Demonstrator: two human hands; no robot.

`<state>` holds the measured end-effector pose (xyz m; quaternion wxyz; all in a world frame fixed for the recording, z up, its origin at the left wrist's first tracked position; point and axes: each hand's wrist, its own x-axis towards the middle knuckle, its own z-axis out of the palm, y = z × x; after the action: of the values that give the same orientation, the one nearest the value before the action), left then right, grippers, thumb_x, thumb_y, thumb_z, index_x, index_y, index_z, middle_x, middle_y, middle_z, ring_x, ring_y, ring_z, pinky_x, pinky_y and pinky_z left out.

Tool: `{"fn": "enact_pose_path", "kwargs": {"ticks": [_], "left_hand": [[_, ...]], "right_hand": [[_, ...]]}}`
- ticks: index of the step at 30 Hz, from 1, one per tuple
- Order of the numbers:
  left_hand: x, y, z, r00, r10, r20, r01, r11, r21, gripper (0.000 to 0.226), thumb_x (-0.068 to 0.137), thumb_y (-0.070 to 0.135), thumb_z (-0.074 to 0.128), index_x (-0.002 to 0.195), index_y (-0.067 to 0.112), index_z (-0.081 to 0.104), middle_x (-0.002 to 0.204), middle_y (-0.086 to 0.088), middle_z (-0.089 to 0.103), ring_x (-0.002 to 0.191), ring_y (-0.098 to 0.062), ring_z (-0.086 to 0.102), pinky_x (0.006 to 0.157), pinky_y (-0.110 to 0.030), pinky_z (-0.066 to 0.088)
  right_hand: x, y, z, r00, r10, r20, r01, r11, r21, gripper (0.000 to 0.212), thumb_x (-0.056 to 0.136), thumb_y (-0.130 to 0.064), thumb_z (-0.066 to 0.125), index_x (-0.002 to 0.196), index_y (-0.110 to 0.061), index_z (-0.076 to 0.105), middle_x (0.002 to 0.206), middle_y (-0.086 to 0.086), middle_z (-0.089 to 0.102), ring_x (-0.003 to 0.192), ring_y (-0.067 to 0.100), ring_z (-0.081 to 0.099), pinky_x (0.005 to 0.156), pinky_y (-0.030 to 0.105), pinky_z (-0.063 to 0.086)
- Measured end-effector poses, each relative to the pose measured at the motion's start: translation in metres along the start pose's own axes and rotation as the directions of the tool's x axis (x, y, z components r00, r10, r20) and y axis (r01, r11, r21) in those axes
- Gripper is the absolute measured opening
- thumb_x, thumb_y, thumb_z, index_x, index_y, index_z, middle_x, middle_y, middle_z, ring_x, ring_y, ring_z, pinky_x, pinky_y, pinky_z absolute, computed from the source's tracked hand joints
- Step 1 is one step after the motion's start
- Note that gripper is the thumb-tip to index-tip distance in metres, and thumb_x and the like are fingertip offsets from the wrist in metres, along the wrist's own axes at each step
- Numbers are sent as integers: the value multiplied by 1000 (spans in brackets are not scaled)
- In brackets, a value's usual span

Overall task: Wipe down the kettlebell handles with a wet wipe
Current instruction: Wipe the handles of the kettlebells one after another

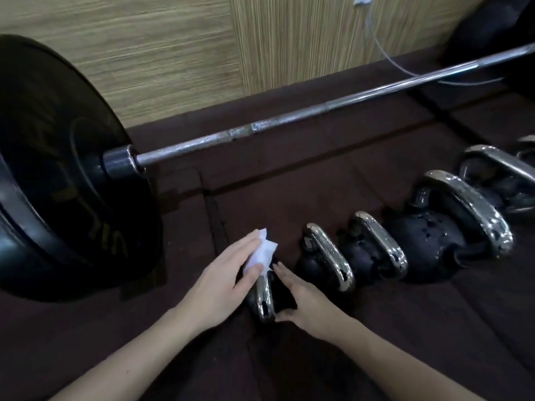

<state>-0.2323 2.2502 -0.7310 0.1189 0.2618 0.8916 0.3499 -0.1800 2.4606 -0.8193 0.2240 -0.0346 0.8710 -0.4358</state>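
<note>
left hand (220, 287) pinching wipe (263, 251) on handle (264, 299), right hand (307, 299) against kettlebell (284, 295)

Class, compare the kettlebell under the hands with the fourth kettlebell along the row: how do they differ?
The kettlebell under the hands looks smaller, though nearer; the fourth kettlebell has a much wider handle and body. The first is handled: the left hand holds a white wipe to its handle, the right hand touches its body; the fourth is untouched. Both have shiny chrome handles and black bodies.

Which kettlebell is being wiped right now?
The smallest kettlebell, nearest the camera: the left hand holds the wipe on its handle, the right hand touches it. The other kettlebells sit untouched.
</note>
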Motion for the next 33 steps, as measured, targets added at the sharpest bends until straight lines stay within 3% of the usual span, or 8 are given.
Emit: {"fn": "enact_pose_path", "kwargs": {"ticks": [3, 6, 10, 17, 21, 24, 30, 33], "left_hand": [[8, 1, 3, 998, 2, 66, -3, 1000, 13, 56, 109, 43, 42, 163, 34, 25, 167, 33, 11, 153, 13, 5, 128, -32, 21], [-11, 13, 16, 975, 145, 167, -188, 943, 276, 56, 111, 42, 35, 163, 23, 26, 172, 20, -2, 157, -1, -15, 129, -29, 9], [-34, -1, 14, 910, 312, 273, -404, 819, 407, 60, 110, 47, 38, 162, 17, 30, 174, 7, 3, 161, -19, -6, 130, -34, 8], [13, 8, 14, 996, -23, 91, 24, 1000, -11, 53, 111, 30, 36, 162, 32, 22, 170, 26, -3, 153, 10, -12, 130, -31, 12], [-32, 7, 21, 943, 267, 199, -321, 888, 328, 54, 111, 39, 41, 159, 15, 36, 174, 7, 0, 161, -20, -10, 130, -33, 11], [-52, 0, 24, 894, 370, 252, -442, 815, 375, 51, 112, 37, 37, 158, 17, 40, 174, 5, 12, 161, -22, 5, 129, -33, 17], [12, 6, 17, 996, 3, 89, -11, 995, 96, 61, 110, 37, 40, 165, 24, 16, 172, 19, -2, 156, 3, -9, 130, -38, 16], [18, 9, 18, 991, -12, 131, -5, 991, 133, 54, 111, 36, 36, 162, 23, 24, 172, 17, -10, 155, 2, -17, 130, -37, 15]], "right_hand": [[5, 4, 1, 999, 10, -53, -9, 1000, 13, 102, 82, -19, 82, 161, -37, 20, 166, -21, 21, 150, -2, 23, 126, 28, 24], [7, 6, -1, 997, 13, -71, -13, 1000, 0, 97, 80, -21, 83, 158, -36, 28, 156, -19, 43, 144, 0, 39, 121, 32, 34], [6, 8, -6, 1000, 24, -16, -23, 999, 37, 98, 74, -32, 79, 156, -47, 26, 154, -19, 46, 143, 3, 42, 119, 38, 38], [12, 12, -5, 998, 59, -35, -57, 997, 51, 93, 84, -22, 82, 157, -44, 29, 158, -15, 43, 146, 4, 38, 123, 32, 32], [11, 13, -6, 997, 74, -31, -72, 996, 47, 84, 85, -29, 75, 153, -52, 31, 151, -9, 52, 141, 12, 47, 119, 42, 39], [13, 16, -6, 998, 63, 0, -63, 994, 87, 89, 82, -35, 79, 152, -57, 27, 159, -13, 41, 148, 11, 36, 122, 42, 34], [17, 22, 0, 997, 59, -50, -54, 995, 87, 97, 79, -21, 87, 155, -44, 31, 157, -17, 41, 145, 3, 36, 123, 33, 31], [15, 20, -2, 997, 59, -48, -55, 994, 93, 94, 82, -16, 84, 157, -39, 32, 144, -26, 32, 133, -4, 31, 115, 19, 29]]}}
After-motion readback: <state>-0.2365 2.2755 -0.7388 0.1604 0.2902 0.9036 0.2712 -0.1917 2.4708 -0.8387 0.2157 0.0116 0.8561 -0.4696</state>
